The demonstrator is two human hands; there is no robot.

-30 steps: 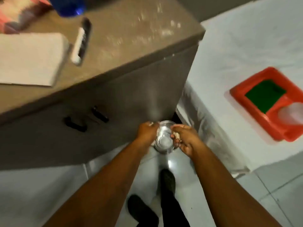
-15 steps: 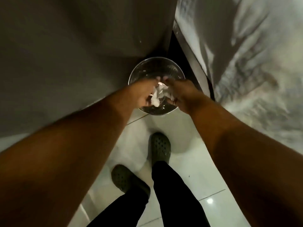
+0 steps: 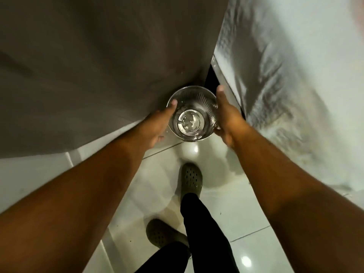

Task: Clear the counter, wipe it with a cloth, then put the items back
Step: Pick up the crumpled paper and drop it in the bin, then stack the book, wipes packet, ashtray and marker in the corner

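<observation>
1. The person bends low over a round shiny steel bowl (image 3: 194, 115), which sits down at floor level in the corner where the grey cabinet front (image 3: 98, 66) meets a crinkled silvery sheet (image 3: 275, 85) hanging on the right.
2. The left hand (image 3: 157, 125) lies against the bowl's left rim, fingers (image 3: 173, 104) stretched flat along it, not curled round it.
3. The right hand (image 3: 226, 117) cups the right side, fingers open and extended past the rim; the thumb side looks tucked under the edge.
4. Both hands bracket the bowl without closing on it; I judge it is either being set down or about to be lifted, and I cannot tell which.
5. Putting it on the floor would fit clearing the surface before wiping; the bowl looks empty apart from its bright reflections.
6. The surface itself is out of view, as is any cloth.
7. The floor (image 3: 226, 223) is glossy pale tile with lamp glints; dark green perforated clogs (image 3: 191, 180) and black trousers stand just behind the bowl.
</observation>
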